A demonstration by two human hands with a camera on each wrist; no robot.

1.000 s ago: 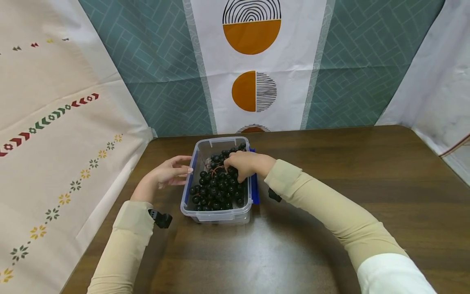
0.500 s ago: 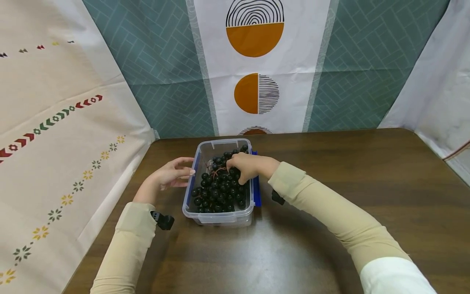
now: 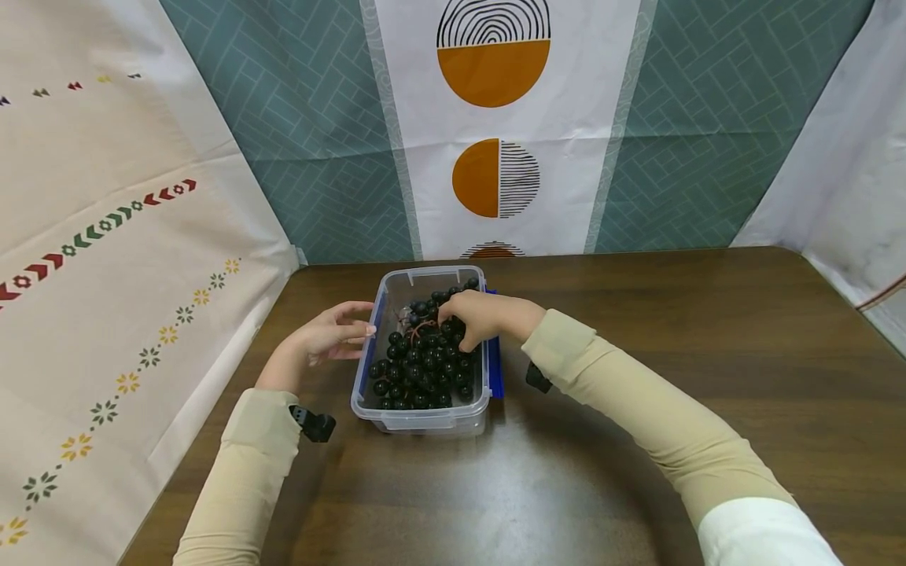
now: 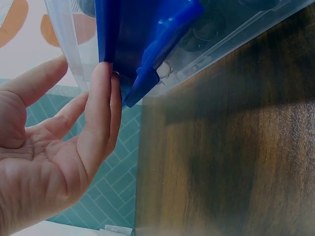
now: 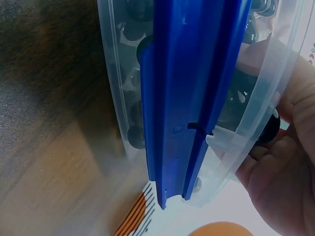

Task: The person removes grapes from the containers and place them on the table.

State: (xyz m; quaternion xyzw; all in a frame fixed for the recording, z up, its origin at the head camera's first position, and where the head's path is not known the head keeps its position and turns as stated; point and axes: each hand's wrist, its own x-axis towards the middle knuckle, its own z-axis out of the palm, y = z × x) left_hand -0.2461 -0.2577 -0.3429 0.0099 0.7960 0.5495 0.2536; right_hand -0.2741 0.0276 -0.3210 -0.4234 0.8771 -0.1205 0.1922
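A clear plastic container (image 3: 418,419) with blue side latches stands without its lid on the table. Bunches of black grapes (image 3: 421,373) fill much of it, and a reddish stem shows among them. My right hand (image 3: 488,316) reaches in over the right rim, fingers and thumb curled round grapes at the top; its fingertips are partly hidden. In the right wrist view, a dark grape (image 5: 269,129) shows by the palm, beside the blue latch (image 5: 197,64). At the left side, my left hand (image 3: 329,334) rests extended fingertips against the wall and its blue latch (image 4: 142,44).
The brown wooden table (image 3: 672,354) stretches to the right and in front of the container. A patterned curtain (image 3: 325,157) hangs right behind the table's back edge. Cream cloth (image 3: 106,236) slopes along the left edge.
The right hand stays on the grapes and its wrist shifts very slightly to the right. The left hand keeps its place at the container, and the view has moved a little.
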